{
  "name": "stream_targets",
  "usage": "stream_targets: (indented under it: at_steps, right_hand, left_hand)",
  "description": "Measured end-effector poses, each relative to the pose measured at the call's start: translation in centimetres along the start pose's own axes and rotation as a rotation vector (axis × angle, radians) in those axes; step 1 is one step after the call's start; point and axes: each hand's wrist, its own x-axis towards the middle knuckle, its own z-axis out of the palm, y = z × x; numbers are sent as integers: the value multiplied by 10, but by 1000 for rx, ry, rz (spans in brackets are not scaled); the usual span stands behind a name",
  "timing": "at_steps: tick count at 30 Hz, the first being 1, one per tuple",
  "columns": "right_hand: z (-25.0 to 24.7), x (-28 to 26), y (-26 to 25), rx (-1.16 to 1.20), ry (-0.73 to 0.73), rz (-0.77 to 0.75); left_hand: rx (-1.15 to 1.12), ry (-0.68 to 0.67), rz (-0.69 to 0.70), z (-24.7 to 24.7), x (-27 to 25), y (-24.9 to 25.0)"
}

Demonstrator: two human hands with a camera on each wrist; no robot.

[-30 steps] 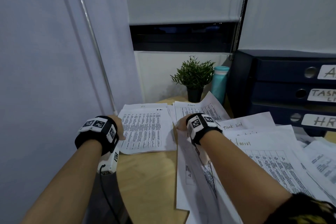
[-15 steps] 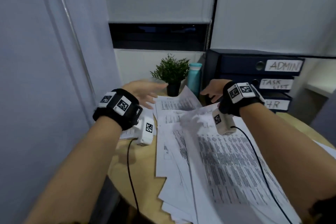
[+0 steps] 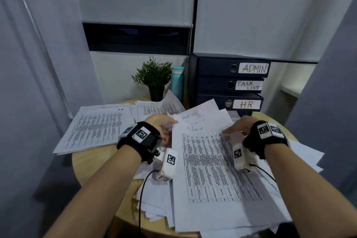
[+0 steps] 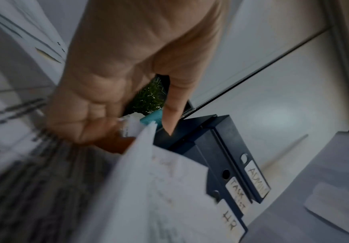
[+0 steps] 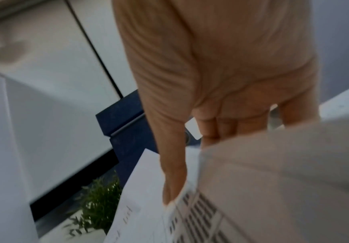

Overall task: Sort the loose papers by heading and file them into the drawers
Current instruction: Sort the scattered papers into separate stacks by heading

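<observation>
Papers (image 3: pixel 210 160) lie heaped; left hand (image 3: pixel 161 127) pinches their far-left edge, right hand (image 3: pixel 238 128) rests open on top. Lift one sheet, heading visible.

Papers (image 3: pixel 208 160): thin matt white sheets, printed, under both hands. Table (image 3: pixel 90 168): smooth pale wood, beneath them. Drawers (image 3: pixel 216 85): matt dark blue, paper labels, beyond the fingers. Bottle (image 3: pixel 177 81): smooth teal. Wrist straps (image 3: pixel 133 141): black cloth.

Head camera looking down over papers (image 3: pixel 212 160); wrist cameras looking closely along fingers (image 4: pixel 171 105), all sharing drawers (image 3: pixel 218 85) beyond fingertips.
</observation>
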Motion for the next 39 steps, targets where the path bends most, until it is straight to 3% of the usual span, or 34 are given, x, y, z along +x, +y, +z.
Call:
stream_targets:
  at_steps: [3,7,11,14,17,19,27,33,39]
  right_hand:
    - [-1,10,1,127,73,-31]
    - [-2,7,5,179,0,-108]
    - [-1,10,14,299,-68,-157]
    - [1,22,27,617,-53,-201]
    - [4,21,30,1046,74,-259]
    - [5,17,28,1137,132,-333]
    - [2,23,49,1261,324,-333]
    - [2,9,61,1440,87,-431]
    - [2,7,50,1413,5,-485]
  left_hand:
    - [-20,-36,4,2,2,-5]
    - [81,-114,7,3,0,-5]
    - [-76,-183,45,-3,1,-7]
    - [-238,-275,79,-7,1,-6]
    - [-247,-339,167,-7,-4,-2]
    - [-231,-381,262,-7,-7,2]
    - [-279,-264,550,-27,-5,19]
    - [-343,-178,621,-42,5,23]
    - [-421,-89,663,-31,15,24]
